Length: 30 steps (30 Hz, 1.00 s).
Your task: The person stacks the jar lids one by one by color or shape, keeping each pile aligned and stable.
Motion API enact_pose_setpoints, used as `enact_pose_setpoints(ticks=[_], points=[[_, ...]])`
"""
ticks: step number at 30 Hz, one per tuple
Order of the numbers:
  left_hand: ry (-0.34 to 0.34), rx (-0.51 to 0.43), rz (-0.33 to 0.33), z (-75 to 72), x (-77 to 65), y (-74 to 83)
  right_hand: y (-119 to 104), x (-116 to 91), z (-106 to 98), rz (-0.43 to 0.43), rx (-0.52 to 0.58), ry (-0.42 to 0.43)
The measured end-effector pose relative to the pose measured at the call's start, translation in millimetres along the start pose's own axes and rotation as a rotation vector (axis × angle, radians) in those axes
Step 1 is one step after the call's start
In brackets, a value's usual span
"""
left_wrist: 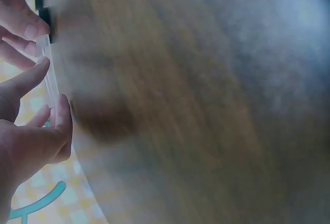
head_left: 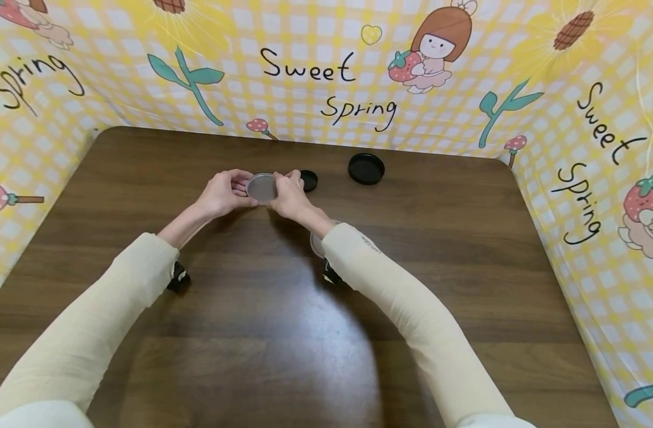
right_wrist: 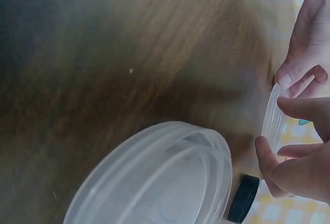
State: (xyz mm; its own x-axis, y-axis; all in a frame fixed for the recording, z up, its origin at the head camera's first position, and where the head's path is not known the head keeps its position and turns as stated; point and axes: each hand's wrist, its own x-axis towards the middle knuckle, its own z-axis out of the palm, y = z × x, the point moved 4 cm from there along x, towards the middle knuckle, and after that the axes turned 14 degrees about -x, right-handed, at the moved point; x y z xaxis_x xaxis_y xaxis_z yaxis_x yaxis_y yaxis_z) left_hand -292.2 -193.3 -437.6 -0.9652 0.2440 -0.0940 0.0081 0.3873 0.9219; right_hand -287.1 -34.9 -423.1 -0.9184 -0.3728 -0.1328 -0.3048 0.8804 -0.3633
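Observation:
Both hands hold a shallow, clear round plastic lid [head_left: 261, 189] above the far part of the table, left of centre. The left hand [head_left: 221, 193] pinches its left edge between thumb and fingers. At the opposite edge, the right hand [head_left: 291, 195] grips it the same way. Seen edge-on in the right wrist view, the lid [right_wrist: 272, 115] is thin and translucent. A small black round lid [head_left: 309, 181] lies just beyond the right hand, partly hidden by it. Beneath the right forearm is a translucent round container [right_wrist: 154, 183], mostly covered in the head view.
A larger black round lid [head_left: 366, 169] lies on the brown wooden table [head_left: 454, 238], farther right near the back edge. Yellow checked cloth [head_left: 305, 35] with printed figures stands around the table's back and sides. Dark wrist devices [head_left: 178, 278] hang below both sleeves.

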Motion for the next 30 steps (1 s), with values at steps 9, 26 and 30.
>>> enact_pose_setpoints(ticks=[9, 26, 30], points=[[-0.02, -0.028, 0.007, 2.1, -8.9, 14.8, 8, -6, -9, -0.052, 0.044, 0.041], [0.007, -0.031, 0.0, 22.6, -34.4, 31.7, 22, -36, -20, -0.16, 0.011, 0.032], [0.002, -0.042, 0.007, 31.8, -42.2, 36.1, 28, -48, -21, -0.174, 0.048, 0.038]])
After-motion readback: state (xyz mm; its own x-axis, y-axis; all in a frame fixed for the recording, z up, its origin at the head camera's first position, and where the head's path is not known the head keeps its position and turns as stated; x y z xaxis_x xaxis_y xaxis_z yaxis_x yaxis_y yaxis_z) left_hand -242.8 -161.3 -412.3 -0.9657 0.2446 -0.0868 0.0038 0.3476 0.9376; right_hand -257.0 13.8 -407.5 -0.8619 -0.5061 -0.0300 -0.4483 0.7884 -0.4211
